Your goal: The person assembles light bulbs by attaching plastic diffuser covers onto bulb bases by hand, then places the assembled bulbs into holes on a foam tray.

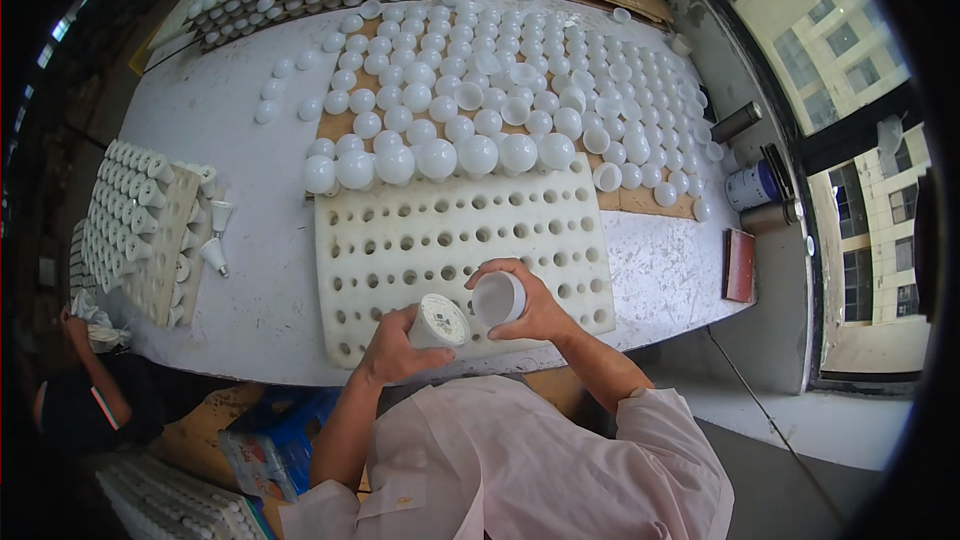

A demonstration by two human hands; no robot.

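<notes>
My left hand [393, 348] is closed around a white LED bulb base [441, 322], its round open end with a small circuit board turned up toward me. Close to its right, my right hand [540, 310] grips a white dome-shaped bulb cover [499, 300] by its side, the hollow opening facing the base. The two parts are apart. Both hands are above the near part of a white foam tray [385, 258] with rows of round holes. Several domed covers, such as this white globe [436, 159], line the tray's far edge.
Many white covers stand on brown cardboard [640, 202] across the table [250, 270]. To the left are a tray of bulb bases [125, 205] and a loose bulb base [214, 256]. At right lie a red box [739, 266] and a can [752, 186]. Another person's arm [95, 375] shows at left.
</notes>
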